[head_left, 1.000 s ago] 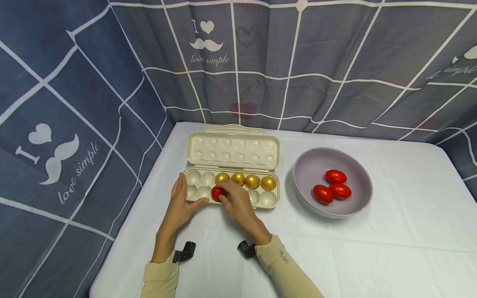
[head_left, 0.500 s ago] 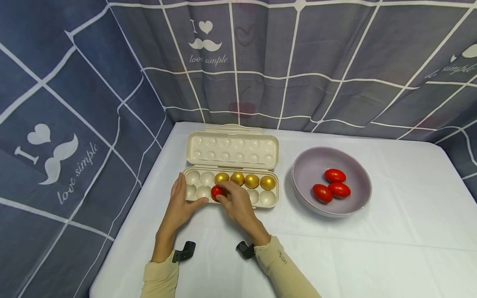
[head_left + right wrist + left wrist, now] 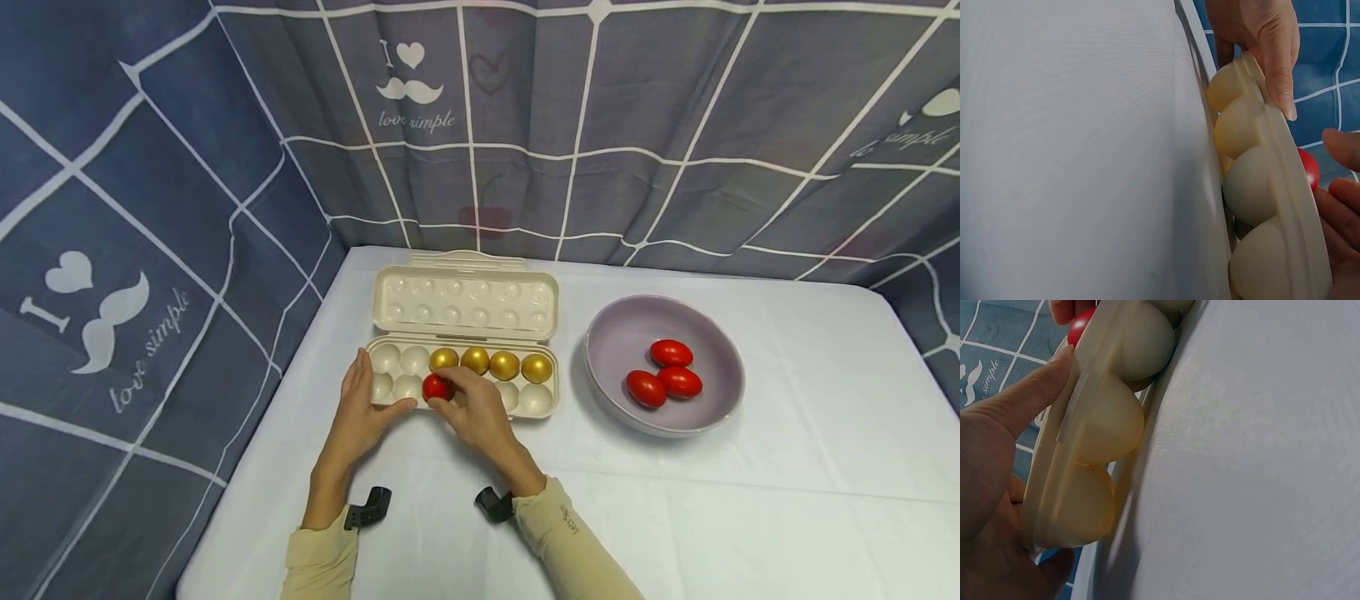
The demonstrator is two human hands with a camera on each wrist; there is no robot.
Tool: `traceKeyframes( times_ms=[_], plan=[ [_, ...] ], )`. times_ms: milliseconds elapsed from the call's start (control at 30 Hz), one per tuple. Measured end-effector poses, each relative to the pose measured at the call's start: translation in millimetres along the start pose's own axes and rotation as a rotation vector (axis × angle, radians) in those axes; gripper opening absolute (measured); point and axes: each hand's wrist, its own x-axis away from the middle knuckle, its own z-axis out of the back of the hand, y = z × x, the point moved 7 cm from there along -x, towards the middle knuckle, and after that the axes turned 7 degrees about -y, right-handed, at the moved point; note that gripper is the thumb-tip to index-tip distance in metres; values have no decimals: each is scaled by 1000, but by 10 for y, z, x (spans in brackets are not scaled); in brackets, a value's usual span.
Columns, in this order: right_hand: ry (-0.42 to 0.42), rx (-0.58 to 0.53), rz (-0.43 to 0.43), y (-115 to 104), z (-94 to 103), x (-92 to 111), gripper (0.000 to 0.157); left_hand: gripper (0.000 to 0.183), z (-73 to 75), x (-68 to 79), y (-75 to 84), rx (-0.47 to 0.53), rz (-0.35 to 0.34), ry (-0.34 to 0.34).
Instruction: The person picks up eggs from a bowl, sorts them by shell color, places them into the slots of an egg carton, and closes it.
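A cream egg carton [image 3: 465, 340] lies with its lid folded back. Its back row carries several gold eggs [image 3: 504, 365] towards the right. In the front row sits a red egg [image 3: 437, 387], also seen above the rim in the right wrist view. My left hand [image 3: 356, 417] grips the carton's left end, thumb on the front rim and fingers round the end in the left wrist view. My right hand [image 3: 478, 414] is at the red egg, thumb and fingers spread about it. In the right wrist view, a gap shows between the thumb [image 3: 1341, 149] and the egg.
To the carton's right stands a mauve bowl [image 3: 603, 383] with three red eggs [image 3: 671, 352] in it. A white cloth [image 3: 810, 433] covers the table. Grey checked curtains [image 3: 660, 108] hang behind and to the left.
My right thumb has shifted left, off the red egg's right side, and more of the egg shows. The left hand and the carton keep their places.
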Motion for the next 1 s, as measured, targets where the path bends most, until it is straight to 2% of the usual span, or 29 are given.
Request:
traceKeyframes(
  times_ms=[300,600,833,1000],
  plan=[
    [-15,-61,-12,24,46,-5,39,120,-5,-32,-18,7,7,-7],
    [8,-101,35,-10,93,-4,39,120,-15,-8,-46,10,20,-8],
    [63,-134,123,-74,299,-14,39,119,-5,-4,-40,22,15,-2],
    [80,-140,113,-51,499,-2,42,120,-7,-15,-30,34,18,-2]
  ],
)
